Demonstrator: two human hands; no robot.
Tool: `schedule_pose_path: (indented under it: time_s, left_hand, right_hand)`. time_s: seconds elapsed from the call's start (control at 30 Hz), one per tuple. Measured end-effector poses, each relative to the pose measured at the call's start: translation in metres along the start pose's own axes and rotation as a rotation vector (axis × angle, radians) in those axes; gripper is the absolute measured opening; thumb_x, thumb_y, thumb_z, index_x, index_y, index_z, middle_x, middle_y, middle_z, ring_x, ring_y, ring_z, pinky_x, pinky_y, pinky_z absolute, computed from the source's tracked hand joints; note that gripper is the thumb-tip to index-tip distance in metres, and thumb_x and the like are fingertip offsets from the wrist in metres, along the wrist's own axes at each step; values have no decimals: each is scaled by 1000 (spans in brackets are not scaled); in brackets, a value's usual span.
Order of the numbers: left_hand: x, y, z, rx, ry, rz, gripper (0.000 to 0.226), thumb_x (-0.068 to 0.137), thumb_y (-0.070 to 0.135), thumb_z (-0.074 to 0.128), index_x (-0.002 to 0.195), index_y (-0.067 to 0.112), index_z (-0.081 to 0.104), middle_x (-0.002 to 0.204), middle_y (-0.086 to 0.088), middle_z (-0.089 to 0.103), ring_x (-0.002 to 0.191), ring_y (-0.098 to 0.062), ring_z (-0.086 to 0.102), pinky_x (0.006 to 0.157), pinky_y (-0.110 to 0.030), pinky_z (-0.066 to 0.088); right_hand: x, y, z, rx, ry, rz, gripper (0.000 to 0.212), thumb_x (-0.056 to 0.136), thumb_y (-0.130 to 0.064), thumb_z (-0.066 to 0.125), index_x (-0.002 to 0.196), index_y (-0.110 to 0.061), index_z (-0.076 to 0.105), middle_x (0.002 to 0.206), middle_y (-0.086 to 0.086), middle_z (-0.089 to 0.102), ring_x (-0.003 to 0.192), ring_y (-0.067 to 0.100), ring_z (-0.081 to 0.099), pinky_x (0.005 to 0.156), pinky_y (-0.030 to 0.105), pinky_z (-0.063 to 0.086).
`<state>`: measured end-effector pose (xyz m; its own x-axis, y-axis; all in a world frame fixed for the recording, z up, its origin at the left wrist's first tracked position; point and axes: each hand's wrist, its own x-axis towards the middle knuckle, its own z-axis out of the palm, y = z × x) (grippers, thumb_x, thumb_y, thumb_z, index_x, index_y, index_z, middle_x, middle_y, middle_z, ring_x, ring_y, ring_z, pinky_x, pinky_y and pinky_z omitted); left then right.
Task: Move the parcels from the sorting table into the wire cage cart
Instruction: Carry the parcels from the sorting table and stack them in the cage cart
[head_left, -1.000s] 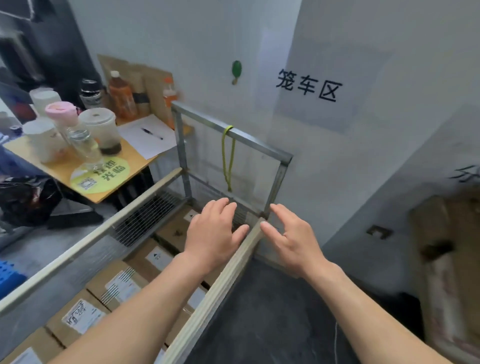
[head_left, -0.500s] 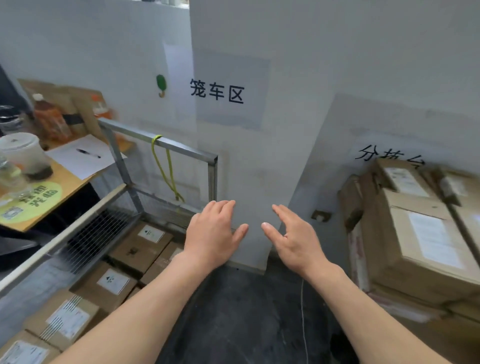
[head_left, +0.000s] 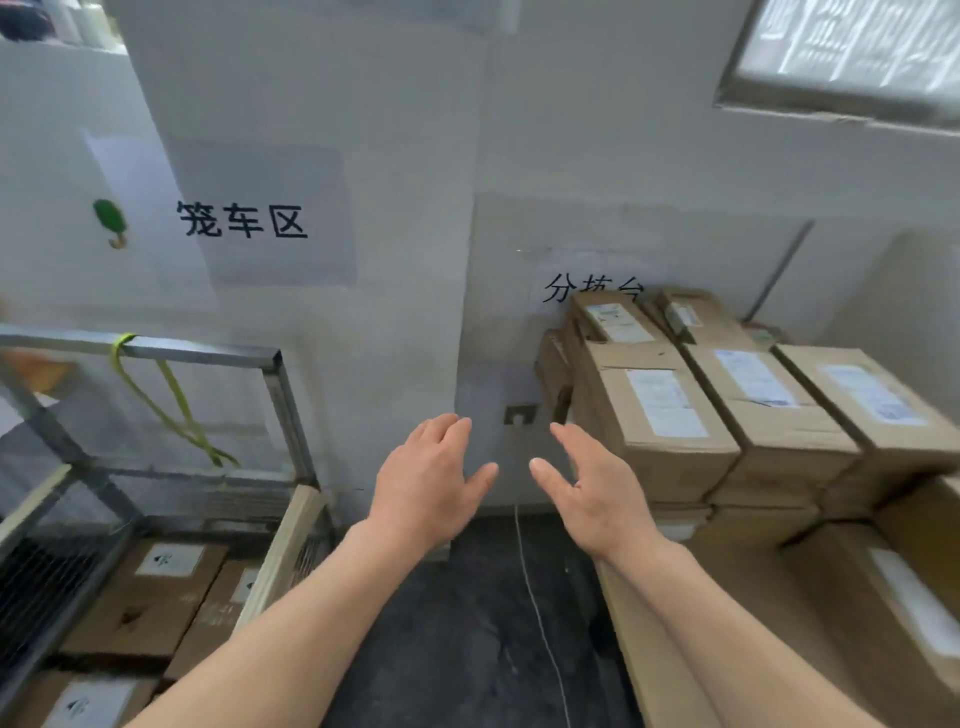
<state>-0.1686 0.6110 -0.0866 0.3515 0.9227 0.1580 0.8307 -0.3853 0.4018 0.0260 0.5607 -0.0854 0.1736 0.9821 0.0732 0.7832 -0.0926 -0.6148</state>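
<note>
Right of the empty, spread left hand and right hand (the nearer) stands a parcel, long axis wallward.

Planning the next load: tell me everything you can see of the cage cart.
The cage cart stands at left by the white wall: grey metal frame, wire mesh side, pale wooden rails. A yellow strap tied to its top bar hangs down. Brown labelled boxes lie flat inside on its floor. The left hand and right hand hover clear of it.
</note>
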Motion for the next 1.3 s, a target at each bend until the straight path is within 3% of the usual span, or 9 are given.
schedule_pose_path:
  time_s: [0.17, 0.33, 0.5, 0.63, 0.8, 0.97, 1.03, 1.23, 1.3]
  left_hand:
    - [10, 30, 8, -52, -73, 158, 69, 100, 53, 48, 156, 18, 31, 162, 2, 29, 149, -17, 27, 117, -34, 29]
    - [11, 63, 21, -55, -148, 294, 71, 98, 55, 50, 157, 21, 29, 155, 2, 41, 139, -21, 43, 108, -37, 39]
    - [7, 96, 41, 3, -189, 449, 74, 95, 59, 51, 155, 21, 32, 166, -2, 20, 153, -25, 13, 121, -44, 23]
    - [1, 128, 56, -83, -266, 533, 78, 96, 59, 51, 158, 21, 22, 162, 2, 31, 145, -18, 35, 113, -38, 35]
    - [-2, 179, 84, -114, -330, 591, 77, 95, 58, 54, 157, 20, 28, 165, 2, 23, 150, -17, 23, 116, -39, 33]
    - [2, 238, 116, -117, -384, 614, 76, 95, 58, 55, 156, 20, 30, 157, 0, 39, 140, -19, 41, 108, -37, 42]
    - [6, 266, 129, -121, -410, 609, 75, 95, 59, 55, 155, 20, 31, 154, -2, 43, 137, -22, 45, 105, -38, 44]
    - [21, 361, 174, -144, -403, 621, 71, 95, 57, 55, 151, 18, 39, 165, -2, 21, 153, -20, 12, 116, -45, 35]
    - [24, 392, 186, -156, -430, 621, 71, 95, 56, 55, 153, 19, 35, 165, -1, 22, 152, -20, 17, 116, -43, 34]
  right_hand:
    - [-28, 22, -27, -52, 106, 120, 62, 100, -45, 55, 154, -20, 39, 161, -2, 37, 150, 14, 30, 122, 35, 28]
    - [-67, 46, -46, -78, 193, 255, 60, 100, -43, 57, 154, -21, 41, 160, -2, 39, 150, 12, 28, 122, 32, 27]
    - [-110, 68, -61, -88, 282, 375, 61, 99, -45, 57, 153, -20, 42, 159, -2, 41, 149, 12, 32, 121, 37, 32]
    - [-141, 87, -72, -79, 326, 466, 62, 99, -48, 55, 154, -23, 41, 160, -3, 38, 149, 12, 30, 120, 37, 32]
    - [-175, 124, -94, -70, 401, 567, 62, 98, -49, 57, 153, -24, 44, 160, -3, 39, 149, 10, 30, 120, 36, 32]
    - [-192, 169, -127, -69, 457, 636, 62, 96, -48, 60, 150, -22, 47, 157, -3, 44, 145, 12, 38, 117, 36, 36]
    - [-196, 190, -146, -75, 497, 656, 58, 96, -43, 62, 148, -19, 50, 153, -2, 49, 139, 15, 45, 111, 28, 37]
    - [-196, 259, -217, -140, 564, 715, 54, 99, -36, 60, 148, -13, 49, 149, 5, 51, 137, 24, 47, 108, 32, 37]
    - [-192, 286, -241, -171, 587, 739, 52, 99, -36, 61, 145, -14, 52, 143, 7, 55, 131, 27, 51, 100, 31, 40]
